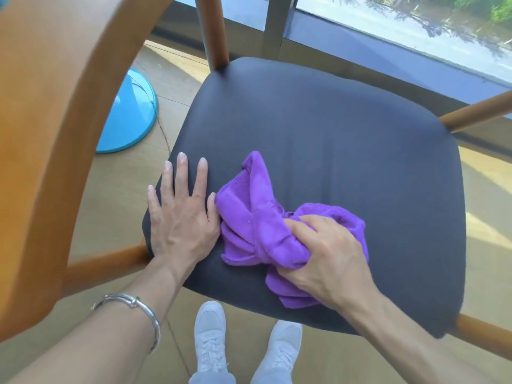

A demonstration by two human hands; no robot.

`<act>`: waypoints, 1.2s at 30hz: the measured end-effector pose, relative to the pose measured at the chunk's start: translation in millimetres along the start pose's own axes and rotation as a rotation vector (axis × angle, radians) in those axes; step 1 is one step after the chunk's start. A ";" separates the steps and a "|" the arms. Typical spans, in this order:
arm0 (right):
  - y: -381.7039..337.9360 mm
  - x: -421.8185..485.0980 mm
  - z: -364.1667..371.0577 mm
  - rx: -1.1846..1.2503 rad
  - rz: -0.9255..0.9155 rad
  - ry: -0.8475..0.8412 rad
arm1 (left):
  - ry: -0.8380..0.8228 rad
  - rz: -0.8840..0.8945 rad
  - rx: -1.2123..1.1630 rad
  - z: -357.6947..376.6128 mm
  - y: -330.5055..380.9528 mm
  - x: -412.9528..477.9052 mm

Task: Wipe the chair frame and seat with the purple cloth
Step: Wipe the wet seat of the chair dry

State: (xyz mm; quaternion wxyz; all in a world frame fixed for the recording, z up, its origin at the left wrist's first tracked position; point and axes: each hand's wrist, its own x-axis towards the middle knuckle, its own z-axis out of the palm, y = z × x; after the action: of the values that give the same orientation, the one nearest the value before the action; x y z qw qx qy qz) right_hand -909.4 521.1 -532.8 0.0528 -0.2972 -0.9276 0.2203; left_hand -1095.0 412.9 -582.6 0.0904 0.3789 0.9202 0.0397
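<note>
**Right hand grips purple cloth on black seat, left hand flat beside it**

Nearest, bottom edge: two white lace-up sneakers (210,339) on the pale wooden floor (116,189), toes toward the seat's near edge. The left forearm comes in from bottom left with a thin silver bangle (133,303) on it.

The left hand (180,220) lies palm down on the near-left corner of the seat. Its fingers (182,176) are straight and spread wide, holding nothing, and the thumb sits right against the cloth's left edge.

The right hand (329,256) is on the near-middle of the seat. Its fingers (300,225) are curled tight round a bunch of the crumpled purple microfibre cloth (257,217).

The cloth rests on the seat, between the two hands and partly under the right one. One fold sticks out toward the seat's middle. Another tail pokes out below the right palm near the near edge.

The black padded smooth seat (332,128) fills the centre, with rounded corners and faint creases.

The orange-brown wooden chair frame (50,139) shows as a wide curved band at left, close to the camera and blurred. Its round rails meet the seat at the near-left, near-right, far-right and far-left corners.

On the floor left of the seat is a glossy light-blue round base (130,112). A thin red-and-green twisted cord (163,134) runs from it past the seat's left corner.

Farthest: a grey window post (273,23) and window glass (415,31), with greenery at top right.
</note>
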 end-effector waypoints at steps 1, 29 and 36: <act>-2.5 6.3 -6.2 0.010 0.025 0.026 | -0.002 0.000 0.001 0.1 0.2 -0.7; 103.4 95.9 -71.2 -0.168 0.430 0.098 | 0.009 -0.024 0.044 0.3 2.6 -1.5; 93.9 102.7 -67.5 -0.150 0.542 0.123 | 0.004 -0.026 0.049 0.6 3.8 -1.4</act>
State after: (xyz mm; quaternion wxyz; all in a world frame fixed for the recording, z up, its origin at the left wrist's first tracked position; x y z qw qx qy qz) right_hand -928.3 673.7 -517.0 0.0261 -0.5503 -0.8229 0.1388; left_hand -1091.3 414.7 -582.4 0.0800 0.3688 0.9259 0.0168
